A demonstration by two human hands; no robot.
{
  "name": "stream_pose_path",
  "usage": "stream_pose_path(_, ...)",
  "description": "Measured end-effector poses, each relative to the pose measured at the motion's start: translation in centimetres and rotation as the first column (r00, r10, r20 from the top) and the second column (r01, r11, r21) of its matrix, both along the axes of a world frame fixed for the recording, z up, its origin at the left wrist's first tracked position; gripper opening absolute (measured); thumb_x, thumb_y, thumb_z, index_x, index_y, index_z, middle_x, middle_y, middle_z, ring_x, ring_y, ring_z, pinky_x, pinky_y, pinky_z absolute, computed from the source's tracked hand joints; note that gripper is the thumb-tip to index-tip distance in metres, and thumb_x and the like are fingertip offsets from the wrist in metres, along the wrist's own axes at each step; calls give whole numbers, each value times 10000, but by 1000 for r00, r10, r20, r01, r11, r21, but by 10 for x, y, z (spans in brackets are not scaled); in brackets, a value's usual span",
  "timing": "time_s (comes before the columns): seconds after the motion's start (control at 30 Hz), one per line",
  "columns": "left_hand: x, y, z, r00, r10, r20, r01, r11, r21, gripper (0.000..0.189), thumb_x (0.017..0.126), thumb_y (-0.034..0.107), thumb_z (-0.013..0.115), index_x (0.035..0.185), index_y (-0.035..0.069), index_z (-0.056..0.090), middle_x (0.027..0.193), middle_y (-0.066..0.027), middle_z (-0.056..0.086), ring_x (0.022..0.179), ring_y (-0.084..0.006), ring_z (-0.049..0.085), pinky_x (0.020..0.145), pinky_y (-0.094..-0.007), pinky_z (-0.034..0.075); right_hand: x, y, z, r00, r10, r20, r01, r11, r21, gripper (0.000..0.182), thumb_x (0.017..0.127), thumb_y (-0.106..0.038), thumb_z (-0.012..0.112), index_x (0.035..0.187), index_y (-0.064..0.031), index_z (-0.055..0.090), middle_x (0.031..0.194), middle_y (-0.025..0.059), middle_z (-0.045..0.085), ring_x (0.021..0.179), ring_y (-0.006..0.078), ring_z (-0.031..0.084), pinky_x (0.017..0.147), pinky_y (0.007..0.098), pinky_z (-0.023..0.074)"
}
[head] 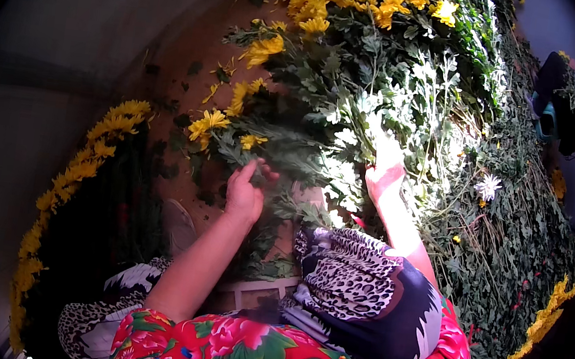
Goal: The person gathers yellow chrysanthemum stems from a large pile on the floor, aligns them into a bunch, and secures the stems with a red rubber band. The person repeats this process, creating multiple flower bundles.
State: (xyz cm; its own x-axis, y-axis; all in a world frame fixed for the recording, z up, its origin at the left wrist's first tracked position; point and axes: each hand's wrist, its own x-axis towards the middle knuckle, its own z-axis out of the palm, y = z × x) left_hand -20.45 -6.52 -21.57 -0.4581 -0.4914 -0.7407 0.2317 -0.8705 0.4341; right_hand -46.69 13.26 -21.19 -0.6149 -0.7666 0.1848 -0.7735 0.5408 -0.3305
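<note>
Yellow chrysanthemums (308,7) with long leafy green stems (333,72) lie heaped before me, their blooms pointing mostly to the left. My left hand (247,188) is at the near stems, just below a few yellow blooms (209,124); its fingers curl at the leaves, and I cannot tell if they grip a stem. My right hand (387,165) reaches into the heap in bright light, its fingers washed out by glare and partly among leaves; its hold is unclear.
Bundled yellow chrysanthemums (70,174) stand along the left. A large stem pile (505,249) fills the right, with a white bloom (488,187) on it and yellow blooms (538,329) at its outer edge. Fallen leaves and petals dot the brown floor (180,85). Another person (571,106) is at the far right.
</note>
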Motion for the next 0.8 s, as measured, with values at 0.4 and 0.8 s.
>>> stream_pose_path(0.4,3,-17,3,998,-31,-46,32,999,34,301,1079,338,512,1183,71,603,994,-59,658,895,-244,672,759,-330,504,-20,-52,-25,999,35,-37,-29,988,154,369,869,-235,784,1191,-84,688,1081,135,717,964,338,694,863,415,561)
stream_pose_path(0.8,-13,-44,15,965,-90,-244,82,996,-42,367,1085,355,515,1277,52,592,1203,-99,679,1083,-258,682,762,-294,511,36,-58,21,895,181,407,-121,978,-168,309,1017,-120,606,1308,-15,622,1036,28,684,926,114,596,851,272,483)
